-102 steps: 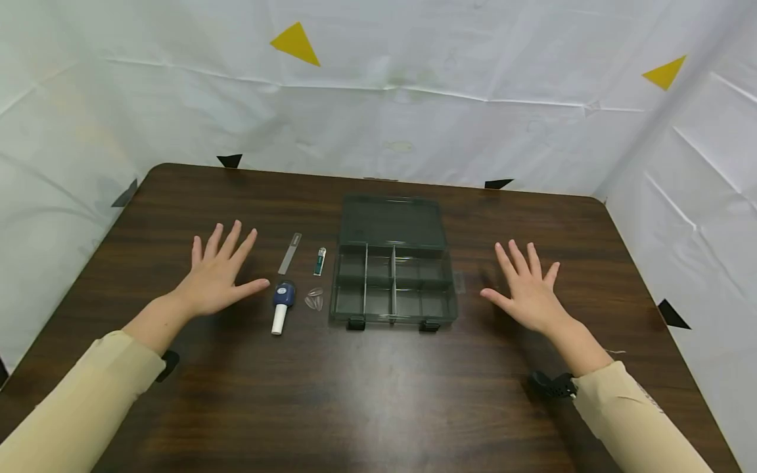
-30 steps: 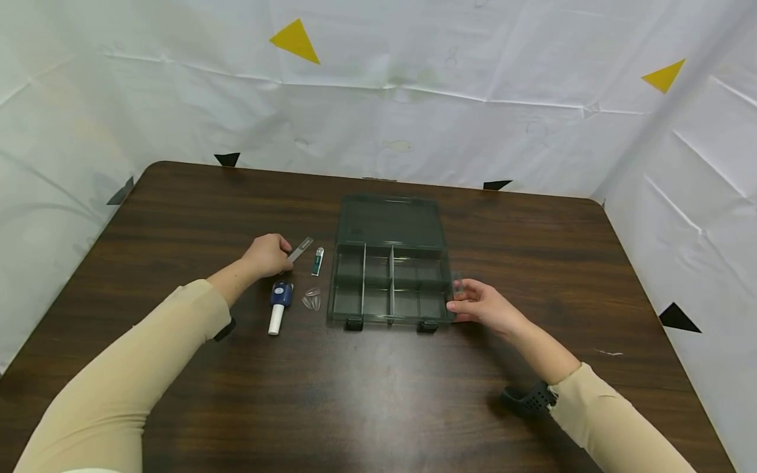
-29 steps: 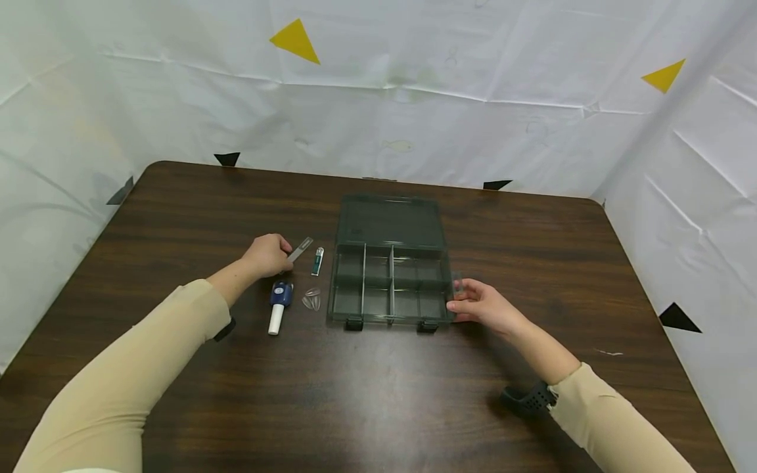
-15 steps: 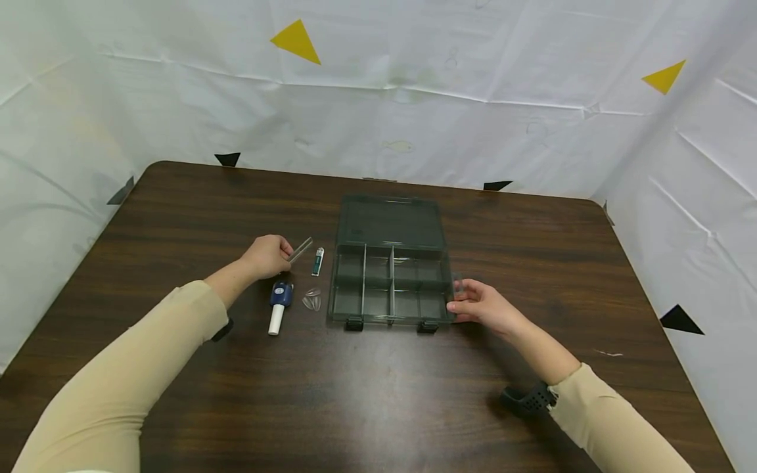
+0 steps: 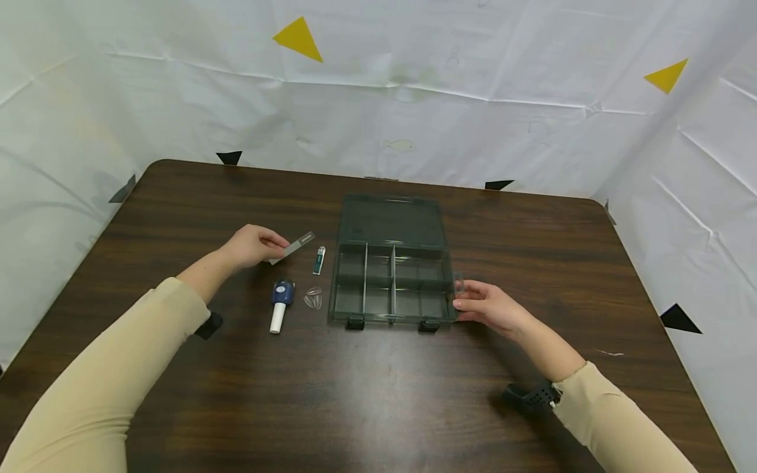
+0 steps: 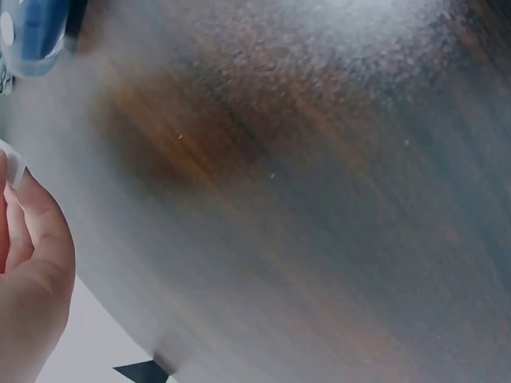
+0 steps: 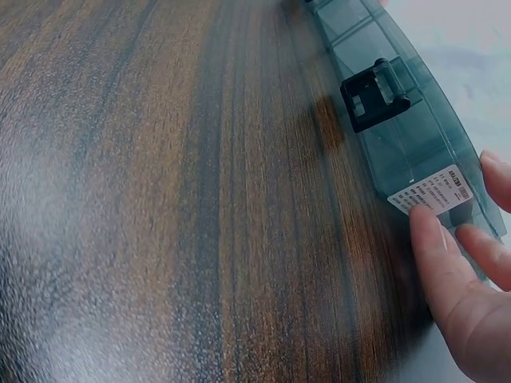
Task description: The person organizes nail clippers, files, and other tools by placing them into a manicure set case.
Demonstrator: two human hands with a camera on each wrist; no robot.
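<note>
**A:** Nail file (image 5: 292, 247), flat, grey and narrow with a small label at its far tip: the left hand (image 5: 253, 244) pinches its near end and holds it clear of the desk (image 5: 378, 394), left of the middle. Does the left wrist view show it?

**B:** Barely. A pale sliver at the fingertips (image 6: 32, 215) may be the file; I cannot tell. A blue blur sits in that view's top left corner. The rest is blurred wood grain.

**A:** What lies on the desk, counted left to right?

**B:** One blue and white pen-like tool (image 5: 280, 304), just nearer than the left hand. One small clear pair of pads (image 5: 313, 298) beside it. One slim green-labelled tube (image 5: 319, 260) farther back. One smoky clear organizer box (image 5: 393, 282) in the middle, its lid laid open toward the far edge, its tray split by dividers.

**A:** And the right hand (image 5: 489, 307)?

**B:** Its fingers touch the box's right wall, lightly curled against it. The right wrist view adds what the head view lacks: a white printed sticker (image 7: 429, 190) on that wall under the fingertips, and one black latch (image 7: 375, 94) close up. The head view shows two latches on the near wall.
</note>
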